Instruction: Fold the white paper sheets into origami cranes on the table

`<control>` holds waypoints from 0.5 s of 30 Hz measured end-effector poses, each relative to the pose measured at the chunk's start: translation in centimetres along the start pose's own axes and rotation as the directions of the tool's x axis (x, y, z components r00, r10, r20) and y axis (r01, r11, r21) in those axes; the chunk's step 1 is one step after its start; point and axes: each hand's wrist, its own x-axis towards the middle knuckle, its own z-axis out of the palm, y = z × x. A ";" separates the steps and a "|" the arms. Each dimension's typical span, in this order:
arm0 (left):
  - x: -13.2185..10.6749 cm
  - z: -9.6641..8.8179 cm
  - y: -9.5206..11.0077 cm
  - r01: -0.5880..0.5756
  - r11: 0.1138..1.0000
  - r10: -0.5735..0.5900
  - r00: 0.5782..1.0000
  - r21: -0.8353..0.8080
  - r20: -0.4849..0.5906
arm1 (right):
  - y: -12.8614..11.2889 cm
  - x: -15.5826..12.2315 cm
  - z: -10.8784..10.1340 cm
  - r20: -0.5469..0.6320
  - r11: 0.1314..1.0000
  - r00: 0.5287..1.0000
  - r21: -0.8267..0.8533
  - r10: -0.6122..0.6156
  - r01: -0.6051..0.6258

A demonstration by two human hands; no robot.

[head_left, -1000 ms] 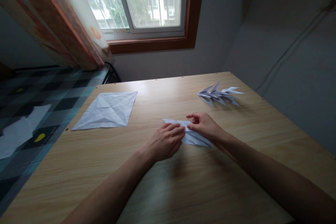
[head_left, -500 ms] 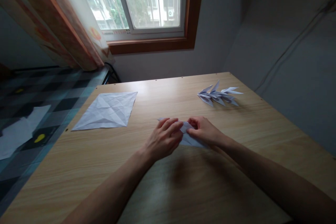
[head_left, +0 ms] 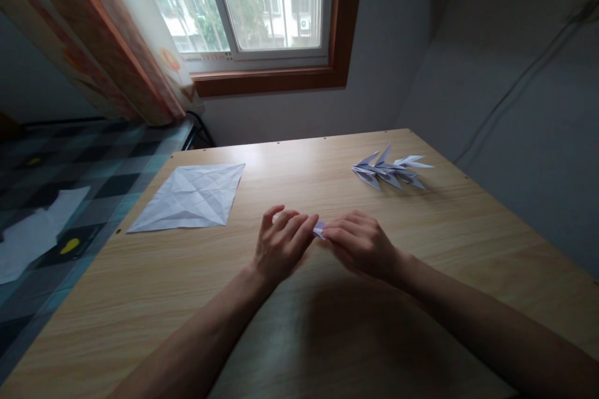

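Note:
Both my hands meet at the middle of the wooden table over a small folded piece of white paper. Only a sliver of that paper shows between them. My left hand has its fingers curled together against the paper's left end. My right hand lies over the rest of the paper and presses it down with fingers held together.
A creased square sheet of white paper lies flat at the table's left. A finished spiky folded paper model sits at the far right. A bed with a checked cover stands left of the table, under a window with a curtain.
My hands have drawn together and moved slightly left. The folded paper, mostly visible a second ago, is now nearly covered by my right hand.

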 end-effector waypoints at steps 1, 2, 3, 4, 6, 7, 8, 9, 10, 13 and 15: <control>0.0 -0.1 0.0 -0.016 1.000 0.016 1.000 0.006 0.017 | 0.0 -0.1 0.1 0.009 0.997 0.998 -0.049 -0.065 0.065; -0.1 -0.1 -0.1 -0.034 0.999 0.034 0.998 0.012 0.047 | 0.1 -0.3 0.2 0.027 0.990 0.993 -0.080 -0.111 0.113; -0.1 -0.1 -0.2 -0.054 0.998 0.052 0.995 0.017 0.085 | 0.3 -0.4 0.3 0.048 0.984 0.989 -0.097 -0.143 0.147; -0.2 0.0 -0.3 -0.074 0.997 0.072 0.989 0.015 0.130 | 0.4 -0.6 0.5 0.069 0.980 0.984 -0.107 -0.163 0.170; -0.2 0.3 -0.5 -0.114 0.993 0.115 0.970 -0.017 0.215 | 0.7 -0.8 0.9 0.110 0.971 0.976 -0.127 -0.190 0.203; -0.1 0.5 -0.7 -0.127 0.991 0.134 0.960 -0.045 0.248 | 0.8 -0.9 1.1 0.126 0.965 0.971 -0.141 -0.205 0.222; -0.1 0.7 -0.8 -0.134 0.988 0.150 0.950 -0.078 0.272 | 0.9 -1.0 1.3 0.138 0.958 0.966 -0.156 -0.220 0.240; -0.1 0.9 -0.9 -0.133 0.985 0.161 0.943 -0.112 0.291 | 1.0 -1.1 1.4 0.147 0.951 0.962 -0.172 -0.231 0.255; -0.1 1.0 -1.0 -0.131 0.981 0.170 0.937 -0.143 0.307 | 1.0 -1.2 1.5 0.157 0.945 0.958 -0.188 -0.241 0.269; -0.1 1.1 -1.1 -0.124 0.971 0.186 0.926 -0.202 0.327 | 1.1 -1.3 1.6 0.208 0.928 0.949 -0.242 -0.235 0.283; -0.2 1.0 -1.1 -0.132 0.965 0.203 0.923 -0.226 0.328 | 1.1 -1.4 1.6 0.244 0.923 0.948 -0.274 -0.204 0.269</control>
